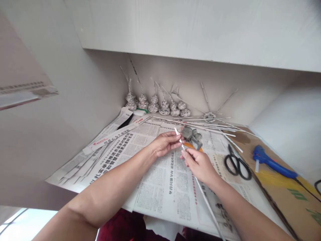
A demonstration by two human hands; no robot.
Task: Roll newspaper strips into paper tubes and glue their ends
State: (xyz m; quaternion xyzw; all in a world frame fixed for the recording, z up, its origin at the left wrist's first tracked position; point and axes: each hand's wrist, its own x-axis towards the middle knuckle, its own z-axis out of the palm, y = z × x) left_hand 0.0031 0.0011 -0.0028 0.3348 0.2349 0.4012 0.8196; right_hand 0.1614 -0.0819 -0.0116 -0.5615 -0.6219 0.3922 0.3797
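A thin rolled newspaper tube point(204, 197) runs from its upper tip between my hands down past the table's front edge. My left hand point(167, 143) pinches it near the upper end, fingers closed. Just below, my right hand point(198, 164) is closed around the same tube, thumb on top. The tube slants, its tip pointing up and left. Right behind my hands lies a crumpled grey cloth-like bundle point(192, 135) with something orange under it. Newspaper sheets point(155, 180) cover the table beneath both hands.
Several woven paper gourds point(153, 104) line the back wall. Loose paper tubes point(208, 126) and a woven piece with spokes point(209, 116) lie at the back. Black scissors point(237, 164) and a blue glue gun point(273, 164) on cardboard point(288, 201) are at right. Paper strips point(100, 150) lie left; a panel point(200, 30) overhangs.
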